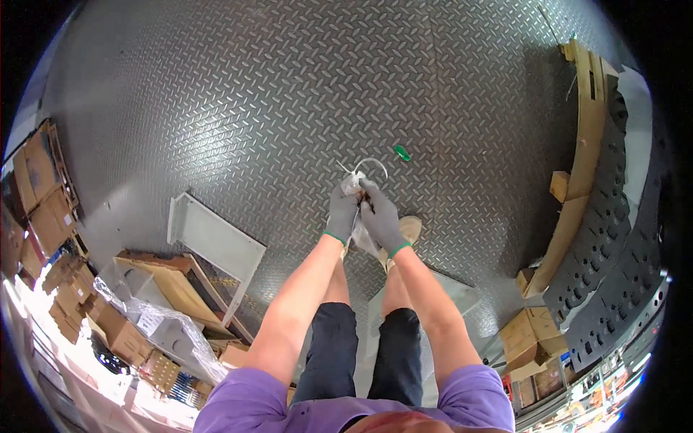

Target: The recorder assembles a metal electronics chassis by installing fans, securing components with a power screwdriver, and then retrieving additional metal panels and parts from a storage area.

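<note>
My left hand (341,211), in a grey glove with a green cuff, is closed around a crumpled clear plastic bag (351,184). Beside it my right hand (382,218), gloved the same way, pinches the bag's gathered part. Out of the top curls a thin white strip (378,163), which looks like a cable tie. More clear plastic hangs below, between my wrists. Something small and dark shows between the gloves, too small to name. On the metal floor (303,94), just beyond and right of my hands, lies a small green object (402,153).
A white metal panel (216,234) lies at left, near cardboard boxes (54,216) and bubble-wrapped parts (173,332). At right stand a long cardboard piece (581,166), dark perforated panels (599,267) and an opened carton (530,335). A light panel (462,292) lies near my feet.
</note>
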The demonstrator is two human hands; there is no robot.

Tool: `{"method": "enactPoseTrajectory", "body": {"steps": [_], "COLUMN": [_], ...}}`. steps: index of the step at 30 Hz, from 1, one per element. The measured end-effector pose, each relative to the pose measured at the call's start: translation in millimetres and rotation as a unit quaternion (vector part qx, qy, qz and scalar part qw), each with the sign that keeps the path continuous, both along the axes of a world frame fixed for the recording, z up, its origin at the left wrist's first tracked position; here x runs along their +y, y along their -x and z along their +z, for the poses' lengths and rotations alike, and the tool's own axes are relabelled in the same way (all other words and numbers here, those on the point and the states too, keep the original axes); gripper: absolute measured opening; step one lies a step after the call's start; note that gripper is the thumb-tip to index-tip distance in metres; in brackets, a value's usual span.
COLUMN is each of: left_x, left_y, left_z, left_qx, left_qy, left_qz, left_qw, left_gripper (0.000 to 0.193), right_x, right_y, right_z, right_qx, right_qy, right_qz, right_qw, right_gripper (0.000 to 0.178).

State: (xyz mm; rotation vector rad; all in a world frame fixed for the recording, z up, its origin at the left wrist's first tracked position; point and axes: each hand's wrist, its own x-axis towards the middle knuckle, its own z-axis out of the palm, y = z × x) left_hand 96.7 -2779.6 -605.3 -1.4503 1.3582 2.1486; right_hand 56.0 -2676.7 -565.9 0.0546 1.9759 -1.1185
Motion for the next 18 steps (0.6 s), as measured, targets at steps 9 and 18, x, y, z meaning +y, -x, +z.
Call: {"method": "enactPoseTrajectory", "body": {"steps": [9,18], "left_x": [8.6,2.0], "left_y": [9.2,-24.2], "left_z": [-41.6,-102.8], "left_qx": [0.019,-0.069], "left_qy": [-0.203,-0.212], "left_qz": [0.139,0.190], "left_qw": [0.969,0.956], "left_gripper": [0.031,0.028], "right_x": [4.9,16.2], "right_y": [42.3,17.6], "right_z": [-55.8,-111.0], "right_qx": [0.166,-0.108], "right_qy": [-0.195,0.115], "right_qz": [0.114,-0.105], "right_qw": [0.960,0.982], "right_gripper": [0.029,0.066]}}
